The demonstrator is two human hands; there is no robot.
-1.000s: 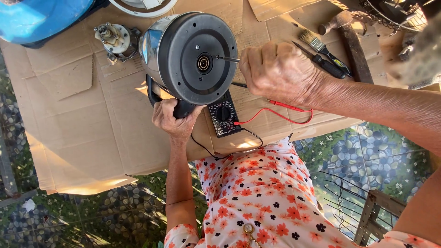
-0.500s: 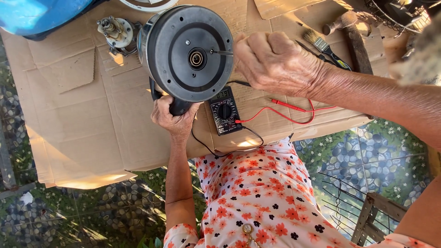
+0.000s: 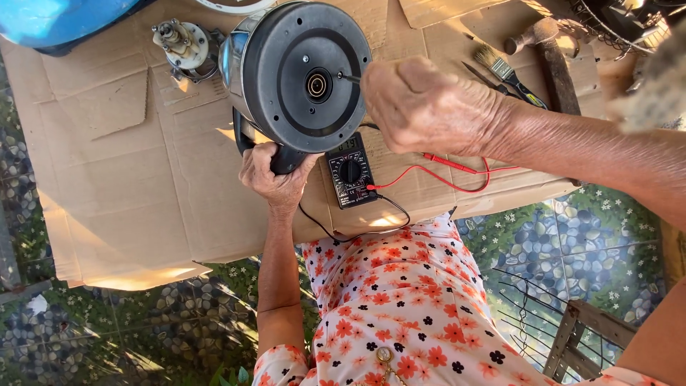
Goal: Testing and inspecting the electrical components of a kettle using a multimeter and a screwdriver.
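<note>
Kettle (image 3: 286, 71): on its side over the cardboard (image 3: 128, 157), black base facing the camera.
Left hand (image 3: 275, 175): fingers clamped round the kettle's handle, below the base.
Right hand (image 3: 429, 107): fist closed on a thin probe (image 3: 349, 77) whose tip touches the base.
Multimeter (image 3: 350, 171): just beside the left hand.

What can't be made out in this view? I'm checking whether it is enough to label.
Head view:
- Tool in the right hand: only a thin tip shows at the kettle base; the fist hides the rest.
- Kettle handle: covered by the left hand.
- Meter display: too small.
- Blue object: cut off by the top edge.
</note>
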